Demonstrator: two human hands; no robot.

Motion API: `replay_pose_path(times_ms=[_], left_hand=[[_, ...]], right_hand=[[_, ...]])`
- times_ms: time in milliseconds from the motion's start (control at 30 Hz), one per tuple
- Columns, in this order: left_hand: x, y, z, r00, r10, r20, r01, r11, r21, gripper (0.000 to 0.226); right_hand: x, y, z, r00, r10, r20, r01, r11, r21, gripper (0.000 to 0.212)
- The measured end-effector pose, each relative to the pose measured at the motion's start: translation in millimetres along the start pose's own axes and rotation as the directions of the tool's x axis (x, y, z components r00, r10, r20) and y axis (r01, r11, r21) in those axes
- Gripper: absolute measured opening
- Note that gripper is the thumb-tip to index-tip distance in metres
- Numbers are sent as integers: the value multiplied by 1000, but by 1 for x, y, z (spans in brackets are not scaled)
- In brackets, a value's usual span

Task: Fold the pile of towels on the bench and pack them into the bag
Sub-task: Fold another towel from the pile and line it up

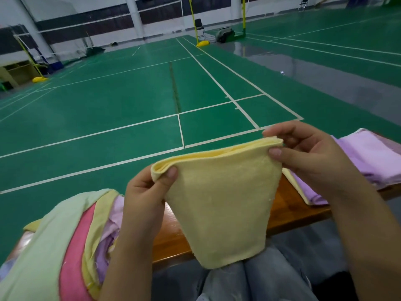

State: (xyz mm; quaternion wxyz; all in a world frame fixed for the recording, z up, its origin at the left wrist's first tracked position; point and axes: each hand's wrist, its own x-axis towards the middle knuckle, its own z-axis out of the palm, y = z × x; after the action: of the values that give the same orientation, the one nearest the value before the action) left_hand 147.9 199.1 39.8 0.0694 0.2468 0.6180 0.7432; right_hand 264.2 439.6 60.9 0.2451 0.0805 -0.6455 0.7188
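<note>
Folding stage, head view. The left hand (149, 192) and the right hand (303, 155) are holding a yellow towel (219, 203) in the air above the wooden worktop (288, 211), each pinching one upper corner between thumb and fingers (171, 172), so both are closed on the cloth. The towel is already doubled, with several layers showing at its top edge, and its lower end is hanging free over the person's lap. An unfolded pile of towels (65, 235) is lying on the worktop to the left; folded purple towels (364, 161) are lying to the right. No bag is visible. Likely faults: the pinched layers are slipping apart at either corner, which would open the fold; the free lower edge is swinging unevenly, which would give a skewed crease; and the loose pile, overhanging the worktop's near edge, may be sliding off toward the floor.
</note>
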Motion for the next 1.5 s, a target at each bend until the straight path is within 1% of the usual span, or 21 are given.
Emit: replay_pose_path(times_ms=[67,133,200,233,300,367,433,533,600,667,700,767,800,867,967,1067,1167,1267,1333,1400,1500], left_hand=[[-7,2,-2,1000,12,-9,-12,1000,-9,47],[-8,8,-2,999,35,-1,-35,999,26,40],[1,9,1,1000,14,-15,-13,997,77,26],[10,7,3,999,-26,-28,29,995,94,20],[31,-2,7,993,-110,-51,116,986,121,16],[53,-11,10,990,-129,-64,138,976,168,14],[74,-12,10,994,-83,-75,97,975,201,14],[96,8,8,996,44,-74,-32,987,158,13],[97,20,3,990,137,-35,-132,983,127,11],[84,20,-2,987,161,7,-160,979,129,6],[73,12,-5,991,135,13,-135,979,153,5],[46,-13,-10,999,49,-10,-45,968,248,17],[31,-29,-12,1000,-5,-6,6,956,294,21],[0,-59,-16,989,-136,56,105,922,373,27],[-39,-96,-24,925,-339,172,234,863,447,34],[-66,-116,-33,866,-448,223,314,833,455,29],[-79,-116,-42,847,-491,204,355,809,469,29],[-81,-105,-43,844,-483,234,355,829,433,23],[-78,-98,-41,853,-468,231,355,845,401,19],[-70,-95,-39,863,-471,183,385,847,367,18],[-45,-100,-32,885,-463,55,413,834,367,11]], right_hand=[[-5,-1,0,997,-17,72,15,999,29,32],[-5,-3,1,997,-14,79,10,998,54,27],[1,-1,1,999,43,2,-43,998,53,24],[6,3,0,996,82,-47,-80,996,24,23],[19,13,-1,980,138,-140,-151,985,-85,24],[34,20,-2,969,146,-199,-180,970,-163,27],[48,19,-2,972,103,-210,-148,965,-214,28],[59,3,2,980,-49,-194,-6,963,-271,30],[57,-8,5,975,-141,-174,89,957,-277,30],[47,-8,5,973,-171,-157,123,954,-274,29],[39,-1,3,976,-149,-156,101,954,-282,30],[17,25,-2,987,-45,-155,-9,944,-331,33],[3,42,-6,988,34,-152,-86,932,-353,35],[-28,80,-14,967,219,-131,-252,899,-359,35],[-76,122,-23,875,472,-107,-476,801,-362,33],[-112,138,-23,787,610,-97,-599,715,-361,32],[-125,132,-22,763,643,-56,-619,704,-348,29],[-120,119,-22,784,621,1,-586,740,-331,23],[-111,111,-22,807,590,12,-567,781,-262,22],[-99,109,-22,822,569,-20,-559,800,-217,23],[-71,117,-23,844,529,-87,-531,802,-273,25]])
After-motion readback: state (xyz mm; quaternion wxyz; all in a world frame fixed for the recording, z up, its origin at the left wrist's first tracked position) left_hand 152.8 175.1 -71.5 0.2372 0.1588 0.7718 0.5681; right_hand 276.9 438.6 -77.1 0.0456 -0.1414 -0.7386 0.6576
